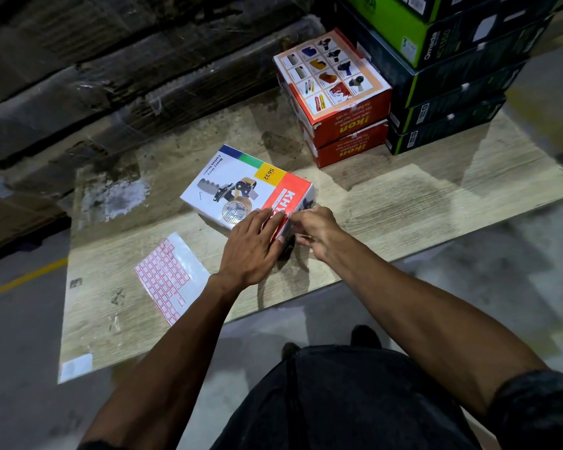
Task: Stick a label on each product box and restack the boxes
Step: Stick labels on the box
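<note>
Both hands (278, 237) pressing white box (238, 186)

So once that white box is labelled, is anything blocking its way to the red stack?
Nothing visible. Bare table lies between the white box and the red stack, whose top is free. Both hands are on the box.

A white tape-dispenser box (241, 186) lies flat on a pale wooden board (403, 203). The left hand (251, 245) rests flat on the box's near red end, and the right hand (316, 232) pinches at that same corner. Left of the box lies a red-bordered label sheet (166, 277); beyond it stand two stacked red boxes (342, 102) beside a stack of dark green boxes (452, 76).
</note>
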`<state>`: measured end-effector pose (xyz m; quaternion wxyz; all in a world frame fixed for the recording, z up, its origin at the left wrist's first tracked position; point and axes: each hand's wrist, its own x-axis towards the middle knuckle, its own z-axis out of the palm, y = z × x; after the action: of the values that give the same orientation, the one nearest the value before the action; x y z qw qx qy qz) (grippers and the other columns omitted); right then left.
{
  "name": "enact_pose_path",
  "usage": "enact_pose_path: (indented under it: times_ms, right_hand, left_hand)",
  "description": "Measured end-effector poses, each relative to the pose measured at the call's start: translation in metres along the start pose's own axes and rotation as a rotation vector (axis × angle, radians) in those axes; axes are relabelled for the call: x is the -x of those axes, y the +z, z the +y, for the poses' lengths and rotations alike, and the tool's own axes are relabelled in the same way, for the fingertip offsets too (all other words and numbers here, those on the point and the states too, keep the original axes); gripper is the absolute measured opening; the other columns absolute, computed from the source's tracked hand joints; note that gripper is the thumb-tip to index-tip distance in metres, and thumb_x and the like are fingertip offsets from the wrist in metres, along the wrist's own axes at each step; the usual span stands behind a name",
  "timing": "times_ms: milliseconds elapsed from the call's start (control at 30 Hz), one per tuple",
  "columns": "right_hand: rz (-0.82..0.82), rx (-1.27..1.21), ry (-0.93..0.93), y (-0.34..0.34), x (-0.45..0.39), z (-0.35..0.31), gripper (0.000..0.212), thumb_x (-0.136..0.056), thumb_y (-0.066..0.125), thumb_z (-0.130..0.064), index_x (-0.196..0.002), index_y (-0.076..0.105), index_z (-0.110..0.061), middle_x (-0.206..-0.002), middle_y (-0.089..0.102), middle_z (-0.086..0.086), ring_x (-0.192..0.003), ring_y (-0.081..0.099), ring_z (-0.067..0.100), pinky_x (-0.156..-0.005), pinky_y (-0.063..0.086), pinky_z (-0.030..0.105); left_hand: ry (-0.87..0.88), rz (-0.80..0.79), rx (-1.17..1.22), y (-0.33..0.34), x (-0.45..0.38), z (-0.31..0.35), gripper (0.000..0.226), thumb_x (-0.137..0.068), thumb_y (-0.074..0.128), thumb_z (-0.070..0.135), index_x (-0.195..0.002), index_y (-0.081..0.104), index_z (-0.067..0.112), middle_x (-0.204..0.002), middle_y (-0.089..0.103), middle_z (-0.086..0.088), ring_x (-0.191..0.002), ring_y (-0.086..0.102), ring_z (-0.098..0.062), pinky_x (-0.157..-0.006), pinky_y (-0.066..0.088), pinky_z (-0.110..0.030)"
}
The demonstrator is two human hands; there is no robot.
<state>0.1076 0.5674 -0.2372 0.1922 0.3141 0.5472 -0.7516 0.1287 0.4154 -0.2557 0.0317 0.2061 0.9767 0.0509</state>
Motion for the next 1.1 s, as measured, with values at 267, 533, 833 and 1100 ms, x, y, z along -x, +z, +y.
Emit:
enact_pose_path:
  times_ms: [267,533,833,1100]
  right_hand:
    - [-0.057,-0.049,0.032,-0.003,-0.003,0.004,0.014,-0.093,0.058,-0.007,-0.104,0.06,-0.016,-0.079,0.063,-0.001,-0.07,0.059,0.01,-0.076,0.044,0.029]
    - [-0.033,-0.038,0.015,-0.002,-0.008,0.006,0.024,-0.091,0.063,-0.01,-0.115,0.063,-0.011,-0.1,0.067,0.008,-0.072,0.062,0.013,-0.068,0.044,0.027]
    - [-0.002,-0.001,0.008,-0.002,-0.013,0.008,0.031,-0.09,0.063,-0.008,-0.121,0.062,-0.004,-0.1,0.068,0.01,-0.078,0.064,0.017,-0.067,0.047,0.026]
    - [0.006,0.021,-0.009,-0.003,-0.014,0.009,0.029,-0.087,0.066,-0.008,-0.115,0.065,-0.005,-0.095,0.068,0.008,-0.073,0.063,0.015,-0.061,0.047,0.026]
  left_hand:
    - [0.008,0.025,-0.021,-0.001,-0.001,0.001,0.058,-0.098,0.023,0.048,-0.142,0.045,0.017,-0.139,0.049,-0.011,-0.127,0.044,-0.03,-0.101,0.038,-0.043]
    - [0.016,0.033,-0.034,-0.003,-0.001,0.002,0.055,-0.098,0.025,0.046,-0.141,0.047,0.02,-0.135,0.052,-0.014,-0.122,0.047,-0.032,-0.097,0.041,-0.044]
    - [0.009,0.035,-0.038,-0.003,-0.001,0.003,0.054,-0.098,0.025,0.046,-0.139,0.047,0.02,-0.137,0.05,-0.013,-0.123,0.046,-0.031,-0.098,0.04,-0.043]
    - [0.008,0.021,-0.079,-0.005,-0.003,0.004,0.055,-0.097,0.023,0.046,-0.138,0.048,0.019,-0.135,0.052,-0.013,-0.122,0.047,-0.031,-0.097,0.041,-0.043]
